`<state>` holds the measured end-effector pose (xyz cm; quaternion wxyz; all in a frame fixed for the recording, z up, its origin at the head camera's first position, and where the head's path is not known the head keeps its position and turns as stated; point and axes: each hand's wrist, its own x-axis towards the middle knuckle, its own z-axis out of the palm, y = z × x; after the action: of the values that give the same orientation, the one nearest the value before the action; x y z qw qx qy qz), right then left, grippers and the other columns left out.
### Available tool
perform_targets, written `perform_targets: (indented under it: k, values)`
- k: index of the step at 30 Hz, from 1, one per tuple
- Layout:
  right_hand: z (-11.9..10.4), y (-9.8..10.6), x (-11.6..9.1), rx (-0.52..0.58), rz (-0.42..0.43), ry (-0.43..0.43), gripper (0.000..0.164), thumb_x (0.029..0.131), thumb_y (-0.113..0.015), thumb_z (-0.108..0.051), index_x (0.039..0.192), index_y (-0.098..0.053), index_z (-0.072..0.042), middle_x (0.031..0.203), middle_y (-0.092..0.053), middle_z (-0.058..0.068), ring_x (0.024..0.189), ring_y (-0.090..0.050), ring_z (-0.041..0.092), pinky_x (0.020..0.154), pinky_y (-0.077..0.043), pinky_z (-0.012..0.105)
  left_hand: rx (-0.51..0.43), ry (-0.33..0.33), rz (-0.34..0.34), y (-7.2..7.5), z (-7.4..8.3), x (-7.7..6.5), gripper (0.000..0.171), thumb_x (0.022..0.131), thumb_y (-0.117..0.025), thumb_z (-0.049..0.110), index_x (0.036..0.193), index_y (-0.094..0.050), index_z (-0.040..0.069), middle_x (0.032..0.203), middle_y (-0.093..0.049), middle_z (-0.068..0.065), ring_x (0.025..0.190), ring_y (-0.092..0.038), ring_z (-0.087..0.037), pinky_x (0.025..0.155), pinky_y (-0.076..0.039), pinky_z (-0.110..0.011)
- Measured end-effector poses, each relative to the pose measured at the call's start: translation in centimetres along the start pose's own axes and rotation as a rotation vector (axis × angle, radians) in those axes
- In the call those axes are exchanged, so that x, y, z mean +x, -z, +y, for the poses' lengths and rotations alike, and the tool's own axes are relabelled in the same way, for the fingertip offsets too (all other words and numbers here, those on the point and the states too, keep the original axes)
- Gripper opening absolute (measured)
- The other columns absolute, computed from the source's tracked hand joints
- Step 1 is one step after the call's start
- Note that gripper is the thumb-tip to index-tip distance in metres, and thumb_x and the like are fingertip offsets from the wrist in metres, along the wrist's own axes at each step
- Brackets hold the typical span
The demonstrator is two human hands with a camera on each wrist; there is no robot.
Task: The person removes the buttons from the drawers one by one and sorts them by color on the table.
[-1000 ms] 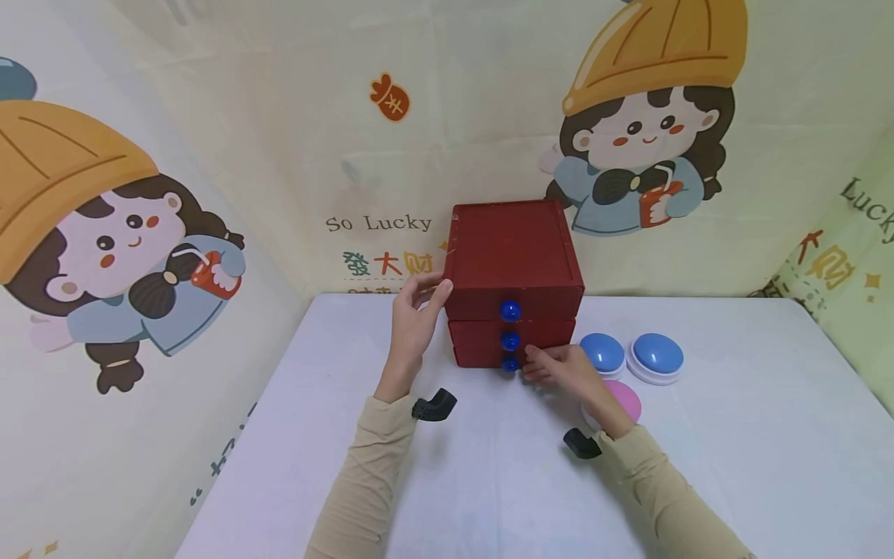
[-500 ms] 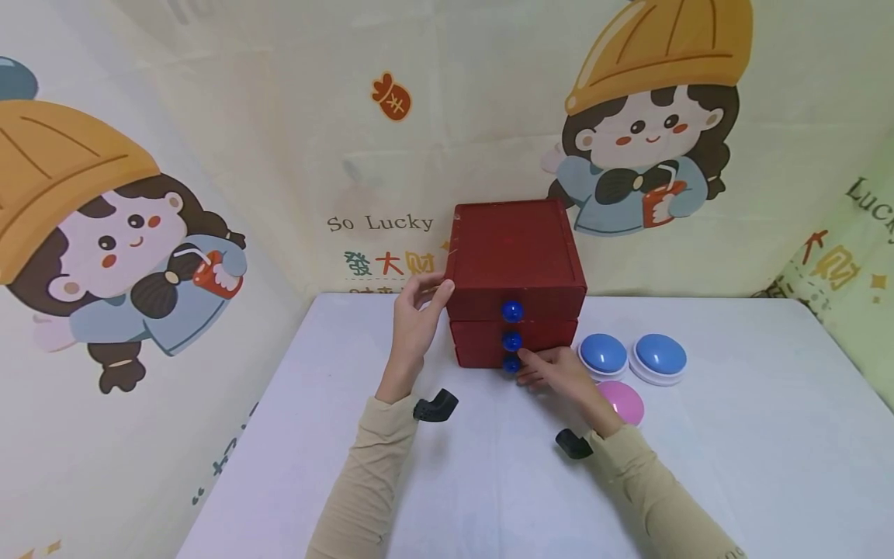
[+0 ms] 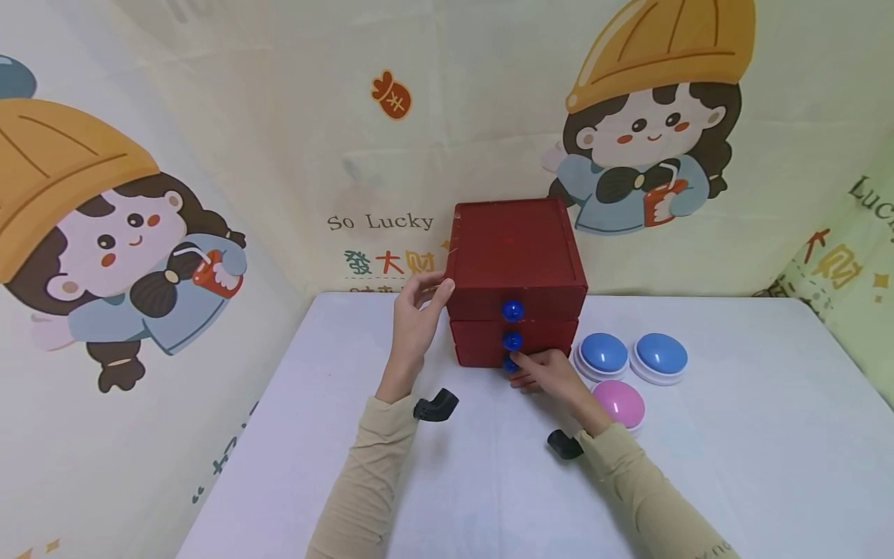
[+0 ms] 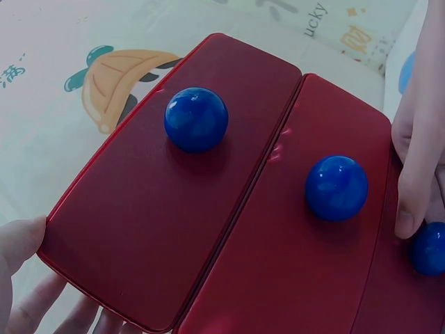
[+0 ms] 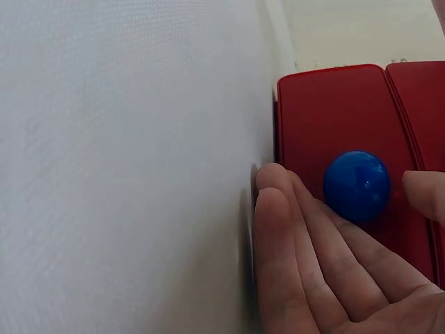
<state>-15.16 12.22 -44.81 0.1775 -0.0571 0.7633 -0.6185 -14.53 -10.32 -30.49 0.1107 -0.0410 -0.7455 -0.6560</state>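
Observation:
A dark red drawer chest (image 3: 517, 241) stands near the back of the table, with a blue round knob on each of its three drawers: top knob (image 3: 513, 310), middle knob (image 4: 337, 188), bottom knob (image 5: 357, 186). At the chest's upper left front corner my left hand (image 3: 414, 318) touches it, thumb at the edge and fingers along the side. My right hand (image 3: 555, 376) is at the lowest drawer, around the bottom knob. In the right wrist view its fairly straight fingers lie beside that knob, low by the tabletop, while the thumb is across from them, visibly apart from the knob.
Right of the chest sit two blue dome buttons on white bases, the nearer blue button (image 3: 604, 352) and the farther blue button (image 3: 660, 354). A pink dome button (image 3: 619, 402) lies close to my right wrist. Behind the white table (image 3: 482, 481) hangs a printed cloth (image 3: 293, 155).
My right hand has moved left along the chest's front, from beside the bottom knob to around it. My left hand keeps its place at the corner.

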Motion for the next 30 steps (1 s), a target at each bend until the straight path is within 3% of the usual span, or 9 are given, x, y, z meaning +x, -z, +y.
perform_targets:
  k: [10, 30]
  values:
    - [0.22, -0.32, 0.29, 0.017, 0.005, -0.022, 0.048, 0.099, -0.06, -0.033, 0.106, -0.071, 0.013, 0.095, -0.073, 0.026, 0.085, -0.074, 0.033, 0.076, -0.06, 0.039, 0.012, -0.004, 0.002, -0.06, -0.03, 0.06, 0.037, 0.097, -0.065, 0.019, 0.128, -0.059, -0.001, 0.126, -0.06, -0.015, 0.115, -0.057, -0.03, 0.09, -0.048, -0.03]
    - [0.31, -0.16, 0.05, 0.03, -0.037, 0.019, 0.043, 0.1, -0.059, -0.027, 0.106, -0.07, 0.014, 0.097, -0.072, 0.03, 0.087, -0.073, 0.039, 0.079, -0.059, 0.043, 0.016, -0.004, 0.004, -0.06, -0.1, 0.14, 0.038, 0.097, -0.065, 0.019, 0.128, -0.058, -0.001, 0.127, -0.06, -0.015, 0.116, -0.056, -0.032, 0.092, -0.049, -0.034]
